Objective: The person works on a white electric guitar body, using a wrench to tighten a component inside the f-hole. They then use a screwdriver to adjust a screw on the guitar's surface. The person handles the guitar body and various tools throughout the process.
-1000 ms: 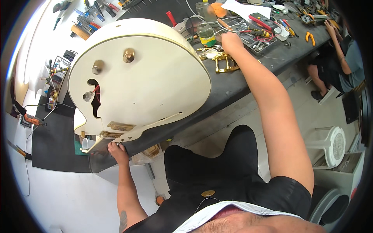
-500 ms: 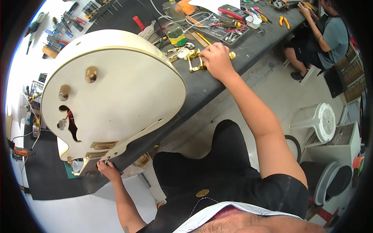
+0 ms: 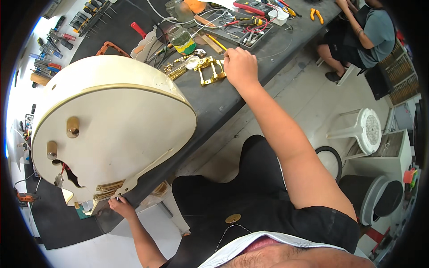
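Through the head camera we see a dark workbench (image 3: 210, 111) slanting across a workshop with a pale grey floor (image 3: 286, 105), a white plastic stool (image 3: 370, 129) and a seated co-worker (image 3: 380, 38) at right. On the bench's left part rests our cream guitar (image 3: 120, 129), its face toward us: the long axis slants, neck end to lower left, broad rounded end to upper right. The finish is smooth, with two cylindrical brass-coloured knobs (image 3: 73, 127). Our left hand (image 3: 121, 207) has its fingers curled around the neck. Our right hand (image 3: 241, 67) is at the end of a frame-shaped gold metal fitting (image 3: 213, 68), fingers bent; its fingertips are hidden, so we cannot tell whether they grip.
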The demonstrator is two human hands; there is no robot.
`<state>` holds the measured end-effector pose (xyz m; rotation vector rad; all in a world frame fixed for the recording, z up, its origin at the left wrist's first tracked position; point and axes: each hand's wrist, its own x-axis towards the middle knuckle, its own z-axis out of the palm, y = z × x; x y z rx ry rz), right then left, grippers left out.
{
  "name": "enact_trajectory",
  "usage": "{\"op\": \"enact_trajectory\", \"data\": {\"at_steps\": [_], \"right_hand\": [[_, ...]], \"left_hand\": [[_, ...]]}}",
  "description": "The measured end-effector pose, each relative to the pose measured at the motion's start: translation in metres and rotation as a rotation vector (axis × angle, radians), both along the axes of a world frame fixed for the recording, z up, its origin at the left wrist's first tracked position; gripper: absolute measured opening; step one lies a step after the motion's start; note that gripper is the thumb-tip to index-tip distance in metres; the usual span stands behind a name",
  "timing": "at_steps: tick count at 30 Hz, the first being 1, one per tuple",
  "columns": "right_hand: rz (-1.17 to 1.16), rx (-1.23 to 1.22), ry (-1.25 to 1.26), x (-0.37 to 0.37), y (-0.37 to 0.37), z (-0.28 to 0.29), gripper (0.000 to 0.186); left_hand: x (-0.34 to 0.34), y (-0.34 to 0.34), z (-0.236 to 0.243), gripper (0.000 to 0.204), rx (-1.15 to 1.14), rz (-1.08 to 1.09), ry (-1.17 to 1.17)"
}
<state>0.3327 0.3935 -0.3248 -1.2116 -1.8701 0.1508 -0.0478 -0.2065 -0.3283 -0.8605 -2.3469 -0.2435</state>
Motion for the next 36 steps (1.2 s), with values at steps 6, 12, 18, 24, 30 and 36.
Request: {"op": "enact_trajectory", "data": {"at_steps": [6,12,18,24,30,36], "right_hand": [[0.117,0.005,0.236,-0.002,0.011,0.0,0.012],[0.121,0.177,-0.12,0.012,0.114,0.034,0.014],[0.175,0.089,-0.74,-0.012,0.19,0.052,0.019],[0.15,0.291,-0.853,-0.027,0.205,0.048,0.016],[0.28,0.349,-0.718,-0.024,0.204,0.051,0.02],[0.273,0.336,0.045,-0.023,0.212,0.068,0.025]], "left_hand": [[-0.001,0.0,0.002,0.03,-0.006,0.017,-0.054],[0.0,-0.003,0.004,0.031,-0.023,0.0,-0.087],[-0.015,-0.01,-0.007,0.031,-0.026,0.044,-0.055],[-0.01,-0.016,-0.011,0.033,-0.034,0.007,-0.045],[-0.017,-0.021,-0.021,0.024,-0.032,0.029,0.052],[-0.014,-0.003,0.006,0.03,-0.067,0.047,-0.139]]}}
